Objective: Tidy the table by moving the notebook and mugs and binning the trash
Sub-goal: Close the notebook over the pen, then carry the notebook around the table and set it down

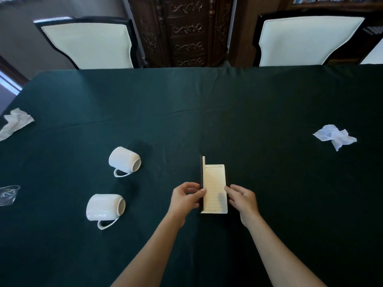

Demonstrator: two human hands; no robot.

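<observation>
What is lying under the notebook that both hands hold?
Only the dark green tablecloth shows around the notebook, held by the left hand and right hand. Whatever lies directly beneath it is covered.

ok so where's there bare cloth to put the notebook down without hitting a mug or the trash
Widest free patch: between the notebook and the right tissue. The far strip before the chairs is bare too. Crowded on the left: two tipped mugs, a plastic wrapper and another tissue.
</observation>
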